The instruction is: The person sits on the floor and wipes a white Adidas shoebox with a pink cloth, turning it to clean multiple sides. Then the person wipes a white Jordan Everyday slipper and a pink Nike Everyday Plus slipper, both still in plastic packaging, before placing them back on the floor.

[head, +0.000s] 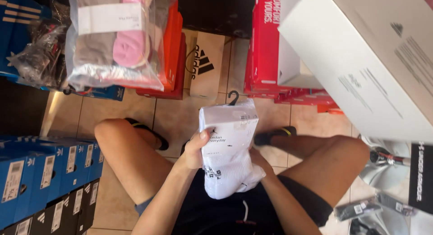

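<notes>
Fingers of the left hand (195,150) curl around the sock pack (229,147), the right hand (258,162) cupping it from behind (mostly hidden), above the lap. Probably light, soft, squashy; its slick wrapper and hook (233,97) suit gripping.

Beige tiled floor (180,118) in warm light, hemmed by stacked blue shoeboxes (40,172) and red shoeboxes (264,45)

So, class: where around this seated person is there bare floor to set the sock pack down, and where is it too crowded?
Bare tile floor lies between the knees, in front of the brown box and red boxes. Another strip runs beside the blue boxes. Both hands, left hand and right hand, hold the sock pack. It is crowded on the right, under the white box.
</notes>
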